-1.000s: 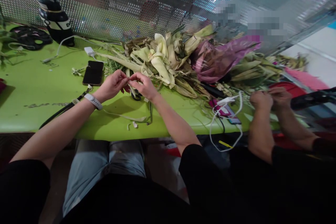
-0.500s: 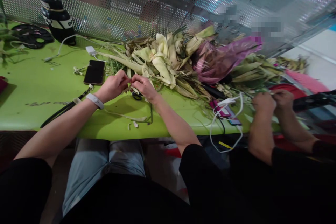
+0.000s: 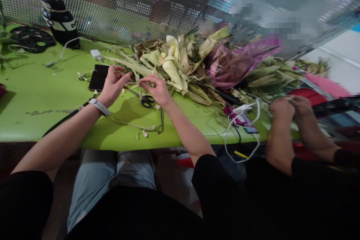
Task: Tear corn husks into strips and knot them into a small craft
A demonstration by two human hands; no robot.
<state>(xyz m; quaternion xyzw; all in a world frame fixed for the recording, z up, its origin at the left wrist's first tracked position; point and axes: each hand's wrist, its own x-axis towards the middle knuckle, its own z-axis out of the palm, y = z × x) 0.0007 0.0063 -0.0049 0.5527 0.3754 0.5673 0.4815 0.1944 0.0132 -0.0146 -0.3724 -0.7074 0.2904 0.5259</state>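
My left hand, with a pale band on its wrist, is closed in a pinch in front of the dark phone. My right hand pinches too, a short way to the right. A thin pale strip stretches between the fingertips of both hands, held above the table; its exact kind is too small to make out. Below it, a pair of scissors with black handles lies on the green table. Behind my hands rises a heap of corn husks.
To the right are a purple plastic bag, white cables and a co-worker's hands. A dark bottle stands at the back left. Perforated metal sheeting closes off the table's back. Husk scraps lie near the front edge.
My hands have moved apart, the left one going left and partly over the phone. The strip between them now shows, and more of the scissors is uncovered.
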